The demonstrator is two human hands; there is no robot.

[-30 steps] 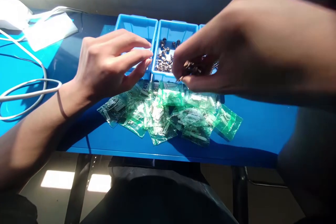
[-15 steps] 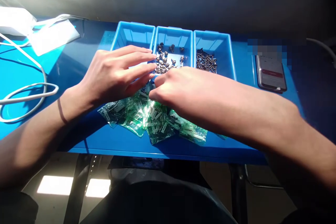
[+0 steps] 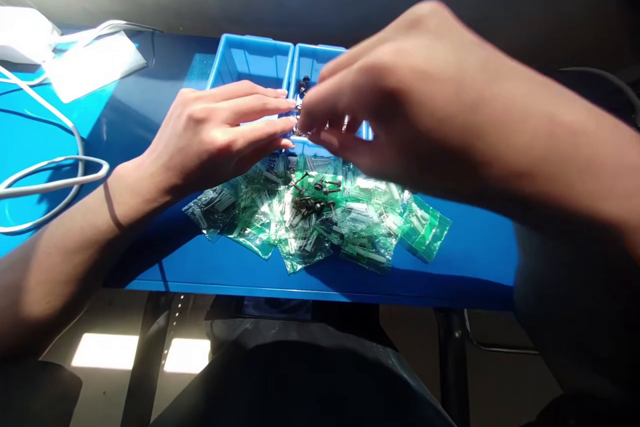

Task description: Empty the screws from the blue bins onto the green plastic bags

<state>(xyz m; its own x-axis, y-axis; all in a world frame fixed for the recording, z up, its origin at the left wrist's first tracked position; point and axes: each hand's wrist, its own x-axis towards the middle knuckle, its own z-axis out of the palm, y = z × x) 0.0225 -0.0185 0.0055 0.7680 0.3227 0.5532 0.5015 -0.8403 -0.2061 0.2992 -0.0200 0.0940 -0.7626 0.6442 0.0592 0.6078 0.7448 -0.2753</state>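
Reaching over bin point(image 3: 255, 39), right hand point(image 3: 395, 90) is blurring, grip unclear | left hand point(image 3: 213, 130) is holding fingers apart | screws point(image 3: 332, 189) are lying on packets point(image 3: 367, 255) near front edge of bench point(image 3: 195, 277), likely light, stiff, pinchable by heads

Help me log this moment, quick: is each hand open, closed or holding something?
Left hand: open at the left blue bin, nothing visibly held.
Right hand: curled over the middle bin; whether it holds anything can't be told.
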